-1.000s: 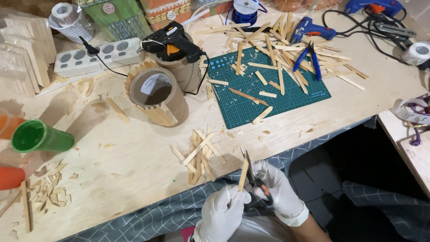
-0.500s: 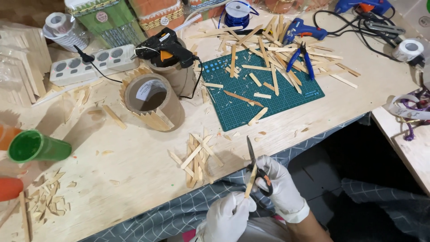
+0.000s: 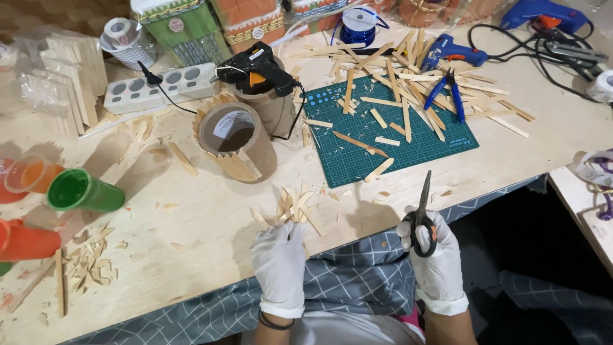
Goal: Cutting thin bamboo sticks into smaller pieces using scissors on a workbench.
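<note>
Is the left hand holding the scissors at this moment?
No: the scissors are in the right hand, blades pointing up, while the left hand rests at the pile of cut wooden sticks.

A plywood table carries a green cutting mat and wooden sticks.

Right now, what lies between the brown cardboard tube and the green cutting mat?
In the head view, a black glue gun on a second tube, its cord hanging between them.
</note>
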